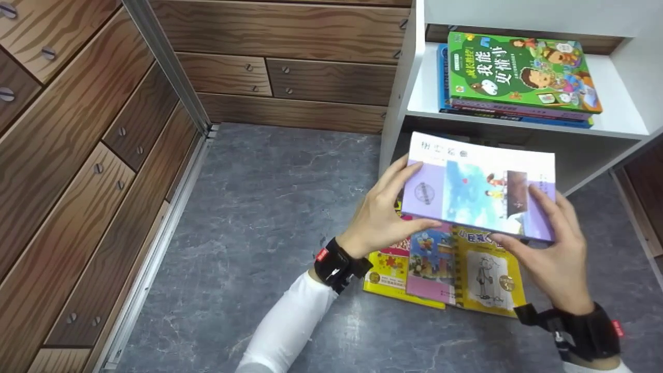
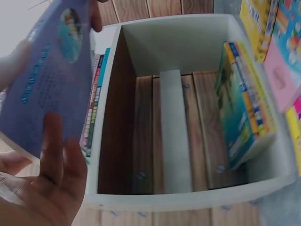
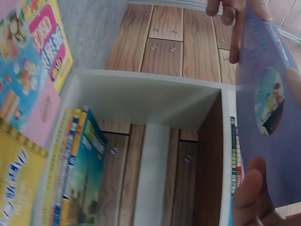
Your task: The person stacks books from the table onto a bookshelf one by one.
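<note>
A purple and white book [image 1: 481, 186] with a blue sky picture on its cover is held up in front of the white shelf. My left hand [image 1: 380, 207] grips its left end, thumb along the near edge and fingers beneath and at the side. At the right end my right hand [image 1: 557, 248] holds it the same way, with fingers over the cover's corner. Both wrist views show the purple back cover [image 2: 56, 75] with a small oval picture. Under the held book, several books lie on the floor, among them a yellow book [image 1: 489, 280] and a pink-edged book [image 1: 432, 269].
A stack of books topped by a green one [image 1: 523, 72] lies on the white shelf's [image 1: 616, 88] upper board. In the lower compartment, several thin books [image 3: 77, 165] stand against one side wall. Wood-patterned panels [image 1: 290, 31] border the grey floor [image 1: 248, 217].
</note>
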The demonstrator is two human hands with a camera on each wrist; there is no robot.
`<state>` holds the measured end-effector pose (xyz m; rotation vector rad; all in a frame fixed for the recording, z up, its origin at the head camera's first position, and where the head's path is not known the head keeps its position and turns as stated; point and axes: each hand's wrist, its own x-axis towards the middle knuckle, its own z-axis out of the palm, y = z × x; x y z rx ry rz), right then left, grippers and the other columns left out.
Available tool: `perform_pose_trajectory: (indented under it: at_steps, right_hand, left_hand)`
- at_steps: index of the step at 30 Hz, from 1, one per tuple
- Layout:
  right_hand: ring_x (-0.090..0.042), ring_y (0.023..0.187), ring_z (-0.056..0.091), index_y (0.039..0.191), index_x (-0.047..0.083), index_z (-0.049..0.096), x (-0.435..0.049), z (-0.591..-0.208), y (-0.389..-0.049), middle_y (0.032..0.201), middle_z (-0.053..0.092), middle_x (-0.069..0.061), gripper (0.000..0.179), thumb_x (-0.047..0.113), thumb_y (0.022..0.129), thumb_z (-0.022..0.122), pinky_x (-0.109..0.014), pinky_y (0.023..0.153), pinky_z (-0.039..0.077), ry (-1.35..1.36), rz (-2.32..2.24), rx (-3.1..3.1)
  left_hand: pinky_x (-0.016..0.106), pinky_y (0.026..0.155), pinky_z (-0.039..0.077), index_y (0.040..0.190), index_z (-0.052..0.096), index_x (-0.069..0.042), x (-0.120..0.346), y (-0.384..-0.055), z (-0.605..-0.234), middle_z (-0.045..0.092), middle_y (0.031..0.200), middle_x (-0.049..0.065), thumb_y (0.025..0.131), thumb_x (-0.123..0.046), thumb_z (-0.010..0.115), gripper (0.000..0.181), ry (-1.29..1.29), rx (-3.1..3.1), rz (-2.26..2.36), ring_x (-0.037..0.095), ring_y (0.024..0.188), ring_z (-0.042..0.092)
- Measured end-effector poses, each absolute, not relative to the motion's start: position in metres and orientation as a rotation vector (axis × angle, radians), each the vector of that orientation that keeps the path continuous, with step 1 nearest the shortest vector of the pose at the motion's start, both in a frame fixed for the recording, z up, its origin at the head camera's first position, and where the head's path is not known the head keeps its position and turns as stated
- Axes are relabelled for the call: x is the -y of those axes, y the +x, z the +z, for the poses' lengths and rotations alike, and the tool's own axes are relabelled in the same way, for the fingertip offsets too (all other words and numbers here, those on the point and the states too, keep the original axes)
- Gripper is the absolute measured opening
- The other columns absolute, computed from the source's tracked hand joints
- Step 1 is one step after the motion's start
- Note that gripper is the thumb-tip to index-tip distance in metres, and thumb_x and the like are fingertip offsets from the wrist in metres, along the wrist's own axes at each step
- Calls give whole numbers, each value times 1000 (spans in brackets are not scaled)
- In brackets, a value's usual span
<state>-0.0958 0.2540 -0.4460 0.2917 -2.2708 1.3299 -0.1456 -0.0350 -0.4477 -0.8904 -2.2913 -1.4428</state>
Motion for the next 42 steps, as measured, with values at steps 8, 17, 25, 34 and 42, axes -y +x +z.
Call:
perform_pose_trajectory:
  at_steps: [8, 17, 25, 34, 42]
  right_hand:
    - [-13, 131, 49, 145, 4, 60, -268, -420, -105, 151, 51, -19, 95, 10, 60, 100, -17, 109, 42, 262, 1261, 2172]
    - [-11, 131, 50, 142, 1, 61, -278, -388, -127, 148, 53, -26, 93, 27, 62, 101, -23, 115, 40, 252, 1166, 2131]
    - [-8, 128, 52, 143, 9, 63, -296, -378, -167, 143, 60, -20, 87, 12, 64, 100, -19, 112, 39, 309, 1025, 2165]
    - [-45, 136, 40, 142, 16, 66, -304, -374, -190, 149, 53, -26, 85, 52, 70, 94, -44, 118, 23, 281, 867, 2331]
    - [-41, 154, 14, 146, 7, 60, -308, -361, -203, 169, 23, -21, 87, 57, 80, 86, -60, 125, 9, 247, 836, 2492]
  left_hand:
    - [16, 84, 50, 147, 50, 1, 21, -168, -421, 43, 159, 23, 74, -45, 94, 97, -925, 2156, -1165, 19, 105, 65]
    - [18, 81, 47, 147, 51, -1, 3, -196, -396, 51, 155, 18, 78, -56, 87, 96, -851, 2191, -977, 19, 111, 68]
    - [18, 93, 45, 154, 47, -8, -11, -221, -380, 49, 158, 10, 88, -62, 75, 90, -754, 2358, -912, 16, 133, 59]
    - [23, 120, 28, 161, 37, -12, -17, -242, -377, 40, 164, 7, 94, -67, 61, 90, -703, 2549, -830, 13, 147, 44]
    - [26, 126, 19, 163, 30, -10, -18, -251, -372, 34, 167, 9, 99, -67, 54, 90, -706, 2601, -745, 15, 152, 36]
